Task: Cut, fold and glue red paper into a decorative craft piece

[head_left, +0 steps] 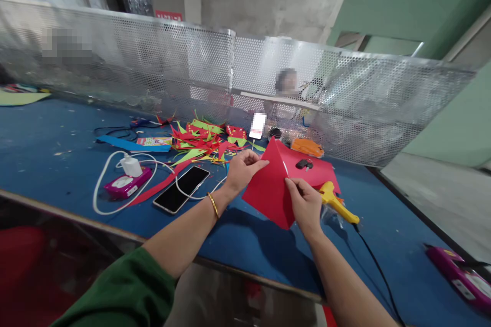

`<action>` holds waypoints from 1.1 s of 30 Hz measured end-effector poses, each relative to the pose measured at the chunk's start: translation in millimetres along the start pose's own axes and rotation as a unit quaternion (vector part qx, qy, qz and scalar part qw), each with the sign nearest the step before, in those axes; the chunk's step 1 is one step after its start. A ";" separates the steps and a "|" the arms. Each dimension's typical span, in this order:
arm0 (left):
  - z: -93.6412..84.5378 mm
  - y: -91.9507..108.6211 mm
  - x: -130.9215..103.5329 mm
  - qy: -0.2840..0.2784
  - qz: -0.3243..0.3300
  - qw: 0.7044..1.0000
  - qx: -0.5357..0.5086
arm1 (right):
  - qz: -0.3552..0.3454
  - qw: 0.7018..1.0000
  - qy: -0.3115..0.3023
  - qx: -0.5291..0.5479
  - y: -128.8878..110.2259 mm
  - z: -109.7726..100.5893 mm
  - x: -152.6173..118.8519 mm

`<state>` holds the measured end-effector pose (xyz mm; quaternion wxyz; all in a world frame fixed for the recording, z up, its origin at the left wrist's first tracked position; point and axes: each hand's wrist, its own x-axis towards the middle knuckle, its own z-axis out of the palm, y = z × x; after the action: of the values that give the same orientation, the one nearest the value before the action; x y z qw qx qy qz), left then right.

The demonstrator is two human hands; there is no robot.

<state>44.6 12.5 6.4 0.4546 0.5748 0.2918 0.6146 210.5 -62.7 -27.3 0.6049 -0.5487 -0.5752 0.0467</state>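
A folded piece of red paper [264, 186] is held up over the blue table between both hands. My left hand [244, 171] pinches its left edge between thumb and fingers. On the other side, my right hand [305, 204] grips the right edge near the fold. Behind it lies another red sheet [324, 171] with a small black object [304, 164] on top. A yellow hot glue gun [337, 204] rests just right of my right hand, its black cord trailing toward the front edge.
A black-screened phone [182, 189] and a purple power strip [128, 181] with a white charger lie left. Colourful paper scraps [203, 138] are heaped behind. A perforated metal screen [184, 61] borders the table's back; a person [286, 92] shows beyond. Another purple power strip [460, 276] is far right.
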 end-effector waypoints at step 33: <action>2.6 18.5 -11.9 -0.048 -0.009 0.990 -0.131 | -0.366 0.914 0.071 -0.161 -49.6 17.5 45.6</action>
<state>42.2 -6.3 17.9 0.5452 0.5361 0.1916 0.6153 184.1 -40.1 33.1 0.5222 -0.3919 -0.6910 -0.3102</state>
